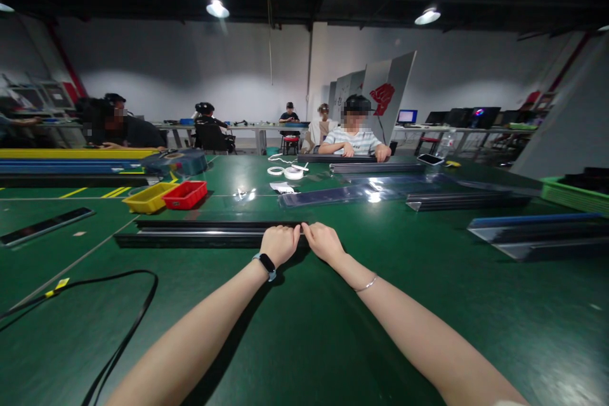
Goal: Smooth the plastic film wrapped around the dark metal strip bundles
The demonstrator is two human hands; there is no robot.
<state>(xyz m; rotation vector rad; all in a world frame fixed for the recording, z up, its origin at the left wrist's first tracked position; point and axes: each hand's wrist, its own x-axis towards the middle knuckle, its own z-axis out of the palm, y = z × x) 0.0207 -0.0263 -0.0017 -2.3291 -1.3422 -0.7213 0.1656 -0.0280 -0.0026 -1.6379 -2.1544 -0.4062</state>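
Observation:
A long black channel profile (190, 240) lies lengthwise on the green table in front of me, with a shiny strip along its inside. My left hand (280, 243), a watch on its wrist, is closed over the profile's right end. Just beside it, my right hand (324, 242) is also closed, its thumb close to the left thumb at the tip of that end. The fingers of both hands are partly hidden, and anything small between the thumbs cannot be made out.
Left of centre stand a yellow tray (150, 198) and a red tray (185, 195). White tape rolls (294, 172), clear film strips (328, 194) and more profiles (469, 202) lie beyond. A black cable (137, 317) loops at front left. Across the table, a co-worker (354, 136) handles another profile.

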